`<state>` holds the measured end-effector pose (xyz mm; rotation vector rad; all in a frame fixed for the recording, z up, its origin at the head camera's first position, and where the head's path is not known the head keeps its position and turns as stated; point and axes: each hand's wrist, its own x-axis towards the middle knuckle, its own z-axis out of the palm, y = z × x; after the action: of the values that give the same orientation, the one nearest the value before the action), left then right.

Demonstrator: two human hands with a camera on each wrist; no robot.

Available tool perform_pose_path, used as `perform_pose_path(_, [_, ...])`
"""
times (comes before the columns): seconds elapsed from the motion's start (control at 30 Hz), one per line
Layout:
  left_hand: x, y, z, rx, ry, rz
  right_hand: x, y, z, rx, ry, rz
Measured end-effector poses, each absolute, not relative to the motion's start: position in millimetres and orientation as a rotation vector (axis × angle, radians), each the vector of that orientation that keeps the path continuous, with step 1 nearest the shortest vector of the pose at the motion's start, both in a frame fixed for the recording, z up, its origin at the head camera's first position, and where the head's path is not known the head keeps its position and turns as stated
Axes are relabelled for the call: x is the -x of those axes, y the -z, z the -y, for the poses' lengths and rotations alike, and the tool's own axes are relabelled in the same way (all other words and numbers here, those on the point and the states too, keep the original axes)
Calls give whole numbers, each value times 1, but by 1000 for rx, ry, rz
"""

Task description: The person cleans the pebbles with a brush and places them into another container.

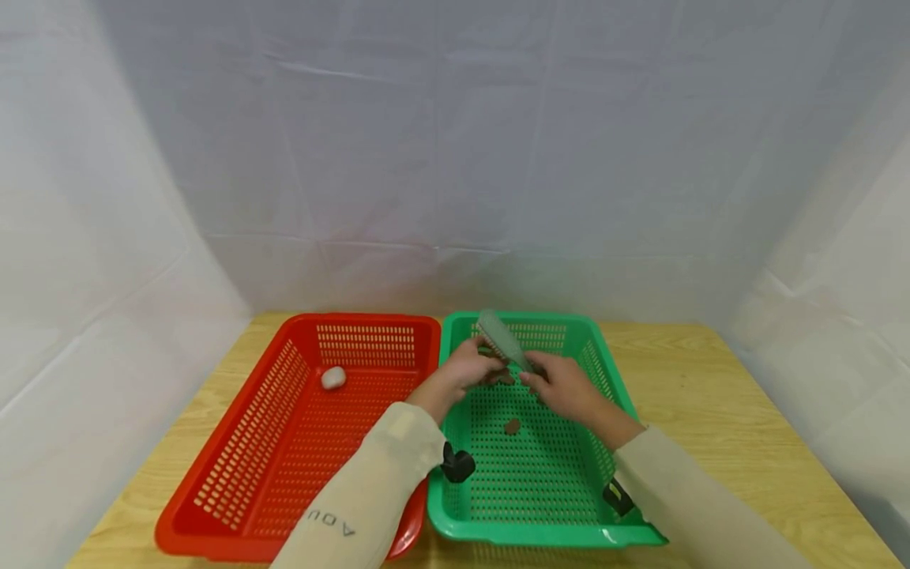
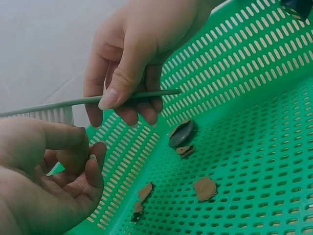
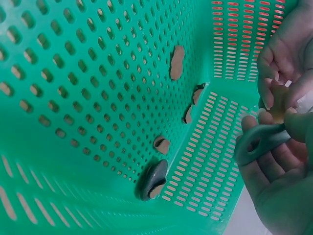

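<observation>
Over the green basket, my right hand grips the flat handle of a grey-green brush. The handle has a hole near its end, and pale bristles show under the head in the left wrist view. My left hand pinches a small, smooth brownish-yellow lump close to the bristles; fingers hide much of it, so I cannot tell its kind. Below, a dark oval stone and several thin brown flakes lie on the basket's floor.
A red basket stands left of the green one, rims side by side, with a whitish stone near its far left corner. Both sit on a wooden table. Pale sheets hang behind and at both sides.
</observation>
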<state>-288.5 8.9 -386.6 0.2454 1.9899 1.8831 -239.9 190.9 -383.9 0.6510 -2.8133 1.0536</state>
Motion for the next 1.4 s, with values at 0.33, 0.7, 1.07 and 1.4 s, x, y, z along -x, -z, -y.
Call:
perform_pose_path(0.33, [287,382,-7,-225,-1847,-2023,242,380,-191,-432,-975,2833])
perform_pose_path(0.7, [289,387,-9,-251,-1854,-1955,244,383,-191,-439,-1016,2811])
perform_pose_path(1.07, [290,388,-10,-294,-1851,-1937,244,385,-190,-556,-1091,2808])
perform_pose_path(1.4, [289,389,-10,-298,-1858,-1936,242,385,-191,-642,-1083,2839])
